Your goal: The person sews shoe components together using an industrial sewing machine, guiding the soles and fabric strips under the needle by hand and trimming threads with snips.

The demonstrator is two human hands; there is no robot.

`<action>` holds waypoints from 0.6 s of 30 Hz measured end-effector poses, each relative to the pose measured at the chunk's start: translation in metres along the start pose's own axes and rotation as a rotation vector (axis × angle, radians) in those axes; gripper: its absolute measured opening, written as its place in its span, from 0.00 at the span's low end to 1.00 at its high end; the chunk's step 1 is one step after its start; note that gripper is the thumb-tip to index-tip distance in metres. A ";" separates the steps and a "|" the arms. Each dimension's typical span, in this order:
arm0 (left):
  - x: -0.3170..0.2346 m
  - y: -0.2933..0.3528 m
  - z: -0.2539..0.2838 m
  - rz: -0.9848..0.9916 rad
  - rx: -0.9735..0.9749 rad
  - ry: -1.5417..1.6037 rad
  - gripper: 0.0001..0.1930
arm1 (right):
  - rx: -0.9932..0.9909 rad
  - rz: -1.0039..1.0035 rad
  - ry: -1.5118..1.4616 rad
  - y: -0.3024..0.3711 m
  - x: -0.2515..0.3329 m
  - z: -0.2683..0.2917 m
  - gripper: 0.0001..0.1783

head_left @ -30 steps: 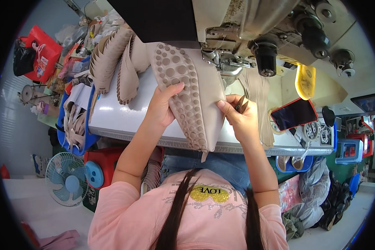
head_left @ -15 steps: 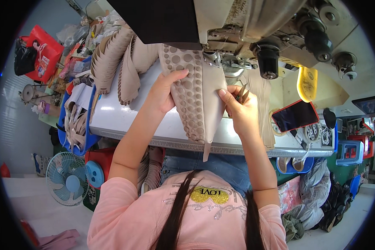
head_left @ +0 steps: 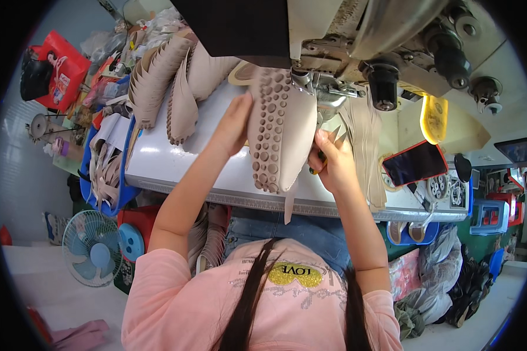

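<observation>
Under the sewing machine's presser foot [head_left: 310, 88] lies a beige leather shoe piece [head_left: 298, 134], with round holes down its left half and a narrow strip hanging from its near tip. My left hand [head_left: 236, 120] grips its left edge, some fingers hidden and slightly blurred. In my right hand [head_left: 334, 158], beside the piece's right edge, is a pair of thread snips [head_left: 338, 139], blades pointing up and away from me. Long beige strips [head_left: 366, 158] lie to the right of that hand.
Stacked beige shoe pieces [head_left: 158, 82] stand at the left on the white machine table [head_left: 181, 169]. A blue bin [head_left: 88, 187] of scraps hangs beside it. Right of the machine are a red-edged phone [head_left: 414, 164] and a yellow holder [head_left: 433, 120]. A fan [head_left: 99, 255] stands low left.
The shoe piece has turned and bulged upward, its near tip slightly farther away. My left thumb has slid off its top to the left edge; my right hand has drawn down off its right edge.
</observation>
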State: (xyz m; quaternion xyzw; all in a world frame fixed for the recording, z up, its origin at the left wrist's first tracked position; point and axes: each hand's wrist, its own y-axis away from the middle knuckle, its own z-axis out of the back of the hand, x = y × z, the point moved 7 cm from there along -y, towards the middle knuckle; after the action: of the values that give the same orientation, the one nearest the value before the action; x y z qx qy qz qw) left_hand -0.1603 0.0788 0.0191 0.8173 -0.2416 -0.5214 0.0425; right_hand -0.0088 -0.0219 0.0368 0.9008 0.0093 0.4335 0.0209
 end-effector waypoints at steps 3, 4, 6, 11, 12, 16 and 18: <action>0.003 0.041 -0.008 -0.546 -0.119 -0.887 0.23 | -0.072 -0.118 0.174 0.009 -0.015 0.023 0.07; -0.004 0.058 -0.026 -0.950 -0.008 -1.130 0.24 | -0.057 -0.033 0.306 0.008 -0.011 0.023 0.05; 0.009 0.095 -0.050 -1.524 0.214 -1.400 0.25 | -0.047 0.068 0.501 0.011 -0.005 0.022 0.06; -0.009 0.147 -0.087 -1.725 0.591 -1.505 0.19 | 0.072 0.313 0.835 0.039 0.014 -0.002 0.12; -0.008 0.148 -0.087 -1.727 0.644 -1.548 0.17 | 0.073 0.331 0.843 0.044 0.017 -0.006 0.12; -0.016 0.146 -0.091 -1.716 0.633 -1.564 0.15 | 0.083 0.404 0.948 0.045 0.027 -0.016 0.12; -0.018 0.139 -0.090 -1.675 0.623 -1.583 0.15 | 0.084 0.413 0.951 0.042 0.032 -0.018 0.12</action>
State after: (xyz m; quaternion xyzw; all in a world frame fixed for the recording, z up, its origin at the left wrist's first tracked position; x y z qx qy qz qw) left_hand -0.1363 -0.0525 0.1194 0.1473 0.2914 -0.6651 -0.6716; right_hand -0.0033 -0.0622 0.0749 0.5873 -0.1428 0.7894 -0.1077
